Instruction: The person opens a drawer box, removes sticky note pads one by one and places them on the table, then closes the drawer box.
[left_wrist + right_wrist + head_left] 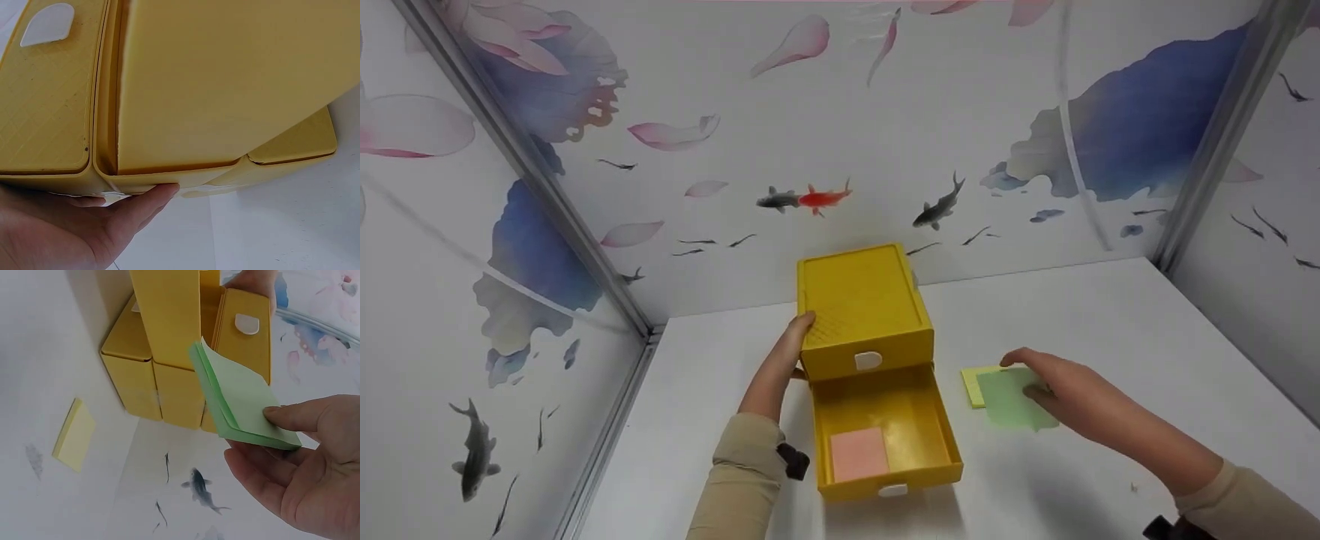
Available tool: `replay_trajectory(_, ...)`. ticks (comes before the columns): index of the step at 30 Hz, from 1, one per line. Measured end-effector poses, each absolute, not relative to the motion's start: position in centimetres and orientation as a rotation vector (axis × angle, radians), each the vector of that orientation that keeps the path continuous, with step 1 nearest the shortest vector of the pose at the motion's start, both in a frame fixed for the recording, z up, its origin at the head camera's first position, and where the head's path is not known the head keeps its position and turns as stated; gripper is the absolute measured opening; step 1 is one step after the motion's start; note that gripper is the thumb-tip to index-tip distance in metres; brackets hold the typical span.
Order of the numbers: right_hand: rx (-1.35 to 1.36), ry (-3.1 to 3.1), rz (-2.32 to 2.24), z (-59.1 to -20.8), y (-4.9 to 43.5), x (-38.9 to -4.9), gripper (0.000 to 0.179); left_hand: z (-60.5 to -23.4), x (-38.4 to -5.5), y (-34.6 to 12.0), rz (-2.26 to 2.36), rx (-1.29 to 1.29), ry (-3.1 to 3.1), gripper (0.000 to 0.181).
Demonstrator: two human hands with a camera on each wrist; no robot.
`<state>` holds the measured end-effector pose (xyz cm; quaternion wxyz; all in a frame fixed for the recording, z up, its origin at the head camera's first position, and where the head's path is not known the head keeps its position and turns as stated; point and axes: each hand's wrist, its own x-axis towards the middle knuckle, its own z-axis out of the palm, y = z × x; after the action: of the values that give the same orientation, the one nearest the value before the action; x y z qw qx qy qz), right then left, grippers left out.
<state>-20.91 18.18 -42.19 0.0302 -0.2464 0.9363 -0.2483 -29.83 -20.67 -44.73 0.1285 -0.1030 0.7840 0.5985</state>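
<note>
A yellow drawer cabinet [862, 296] stands on the white table against the back wall. One of its drawers [922, 435] is pulled out, with a pink sticky note pad [859, 454] lying inside at the front left. My left hand [784, 356] presses against the cabinet's left side, its fingers fairly straight along the wall in the left wrist view. To the right of the cabinet, my right hand [1072, 390] pinches a green sticky note pad [242, 399] between thumb and fingers, above the table. A yellow sticky note pad [75, 435] lies on the table below it.
Above the pulled-out drawer, a closed drawer shows its white handle [868, 361]. Another closed drawer front [128, 334] is seen beneath it in the right wrist view. Patterned walls [840, 135] with metal corner posts [607, 285] enclose the table.
</note>
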Motion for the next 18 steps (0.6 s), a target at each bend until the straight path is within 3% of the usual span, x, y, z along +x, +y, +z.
replay_trajectory(18,-0.584,2.890,-1.042,-44.7,22.3,-23.2,0.032,-43.6,-29.1,-20.2,1.713,-0.283,2.292,0.075)
